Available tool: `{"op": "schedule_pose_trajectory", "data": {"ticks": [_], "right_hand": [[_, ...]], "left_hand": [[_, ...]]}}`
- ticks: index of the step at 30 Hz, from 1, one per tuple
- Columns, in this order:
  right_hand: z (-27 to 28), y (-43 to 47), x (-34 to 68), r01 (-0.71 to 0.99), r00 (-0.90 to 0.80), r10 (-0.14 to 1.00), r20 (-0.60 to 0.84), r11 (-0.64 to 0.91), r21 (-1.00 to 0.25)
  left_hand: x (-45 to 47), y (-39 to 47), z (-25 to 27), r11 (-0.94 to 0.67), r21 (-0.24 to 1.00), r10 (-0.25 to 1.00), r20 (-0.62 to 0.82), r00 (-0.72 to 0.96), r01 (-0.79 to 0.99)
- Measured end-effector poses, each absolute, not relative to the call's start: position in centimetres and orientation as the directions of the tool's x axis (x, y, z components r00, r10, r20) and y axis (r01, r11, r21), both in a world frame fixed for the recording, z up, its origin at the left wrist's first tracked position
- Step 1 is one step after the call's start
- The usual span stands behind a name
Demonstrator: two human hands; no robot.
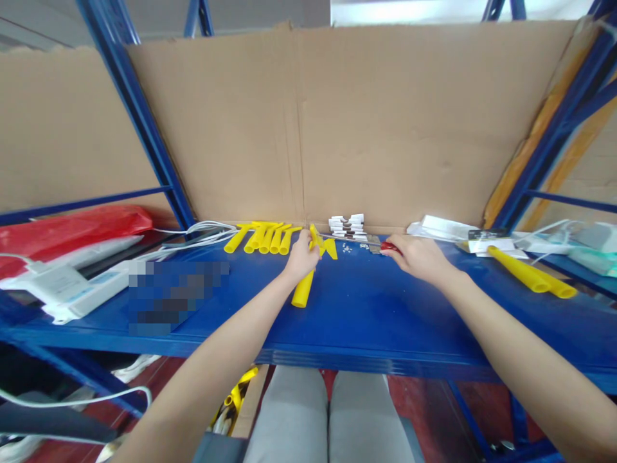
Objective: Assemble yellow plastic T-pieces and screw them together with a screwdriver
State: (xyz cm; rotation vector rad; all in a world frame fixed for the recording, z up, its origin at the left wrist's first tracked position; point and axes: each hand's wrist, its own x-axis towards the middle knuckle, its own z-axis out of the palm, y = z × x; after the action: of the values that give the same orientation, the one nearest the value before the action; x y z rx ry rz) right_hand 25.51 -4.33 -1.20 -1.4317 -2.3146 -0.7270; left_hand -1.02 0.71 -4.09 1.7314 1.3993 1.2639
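My left hand (299,258) is closed around a yellow plastic T-shaped handle (303,290), whose round tube end points down toward the table's front edge. In my right hand (421,258) is a screwdriver (388,247) with a red handle. Its thin shaft runs left, to the top of the yellow handle; whether the tip touches a screw is too small to tell. Small yellow flat pieces (331,249) lie just right of my left hand. Between my hands are tiny metal parts (347,248), probably screws. Several similar yellow handles (263,239) line up at the left back.
Black-and-white strips (347,226) are stacked against the cardboard wall (385,128). Yellow tubes (525,273) and white papers (441,228) lie at right. A white power strip (96,289), cables and a red bag (87,231) occupy the left. Blue shelf posts (139,116) flank the blue tabletop (376,315).
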Motion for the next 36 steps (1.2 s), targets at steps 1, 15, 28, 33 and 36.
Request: {"op": "schedule_pose_trajectory", "data": {"ticks": [1, 15, 28, 33, 36], "right_hand": [[-1.16, -4.4, 25.37, 0.901, -0.435, 0.747, 0.504, 0.359, 0.246], [-0.86, -4.7, 25.03, 0.904, -0.427, 0.755, 0.497, 0.356, 0.236], [-0.63, -4.82, 24.95, 0.909, -0.417, 0.76, 0.499, 0.342, 0.238], [-0.68, -4.94, 24.6, 0.927, -0.372, 0.805, 0.462, 0.293, 0.235], [-0.98, -4.82, 24.75, 0.928, -0.371, 0.792, 0.485, 0.289, 0.237]], "left_hand": [[-1.07, 0.77, -4.12, -0.289, 0.866, 0.949, 0.315, 0.004, 0.409], [-1.29, 0.79, -4.02, -0.318, 0.861, 0.942, 0.334, 0.03, 0.397], [-1.2, 0.86, -4.15, -0.32, 0.864, 0.939, 0.343, 0.012, 0.389], [-1.01, 0.51, -3.9, -0.315, 0.865, 0.942, 0.336, 0.015, 0.392], [-0.99, 0.44, -3.82, -0.319, 0.865, 0.941, 0.339, 0.018, 0.387]]}}
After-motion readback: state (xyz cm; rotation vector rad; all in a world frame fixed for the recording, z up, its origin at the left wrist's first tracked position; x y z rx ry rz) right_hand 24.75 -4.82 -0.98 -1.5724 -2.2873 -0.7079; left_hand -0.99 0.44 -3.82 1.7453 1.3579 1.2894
